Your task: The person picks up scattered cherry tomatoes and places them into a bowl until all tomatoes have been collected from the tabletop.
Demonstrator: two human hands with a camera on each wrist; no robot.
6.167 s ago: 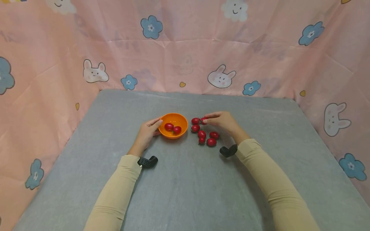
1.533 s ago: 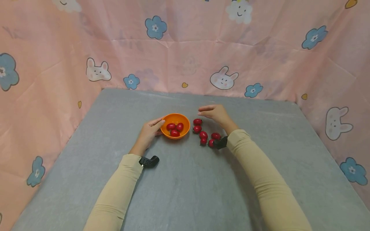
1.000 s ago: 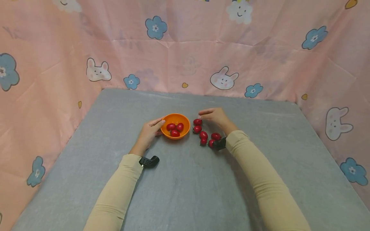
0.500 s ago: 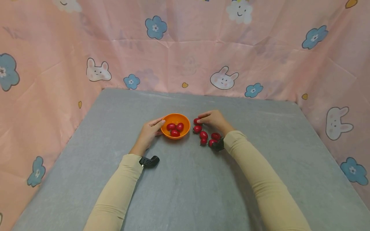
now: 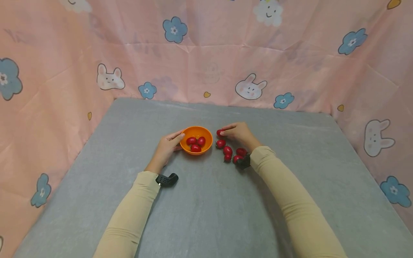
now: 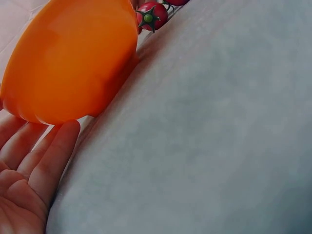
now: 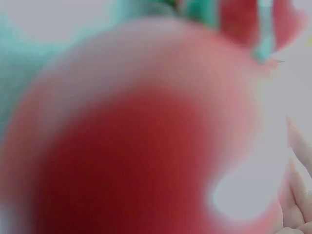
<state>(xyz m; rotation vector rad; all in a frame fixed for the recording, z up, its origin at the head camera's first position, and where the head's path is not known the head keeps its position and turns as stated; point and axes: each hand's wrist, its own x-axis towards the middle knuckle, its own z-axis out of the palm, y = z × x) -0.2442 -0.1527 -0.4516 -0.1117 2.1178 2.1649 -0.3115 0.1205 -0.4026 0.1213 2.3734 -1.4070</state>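
Note:
An orange bowl (image 5: 197, 130) stands on the table with 3 red cherry tomatoes inside. My left hand (image 5: 164, 149) holds its left side, thumb at the rim; the left wrist view shows the fingers (image 6: 53, 156) against its underside. Right of the bowl, my right hand (image 5: 240, 134) pinches a cherry tomato (image 5: 219, 132) between thumb and fingers. Several more tomatoes lie just below that hand, one of them the nearest tomato (image 5: 221, 144). In the right wrist view, a blurred tomato (image 7: 136, 170) close to the lens hides most of the right hand.
The grey table (image 5: 193, 208) reaches back to a pink printed curtain (image 5: 206, 53) that also hangs at both sides. A black wrist camera (image 5: 243, 162) under the right wrist partly covers the tomatoes (image 5: 237, 158) at the right of the group.
A third tomato has come into the bowl since the earliest frame. The right hand has come down onto another tomato, gripped it and shifted it slightly away. The left hand stays at the bowl.

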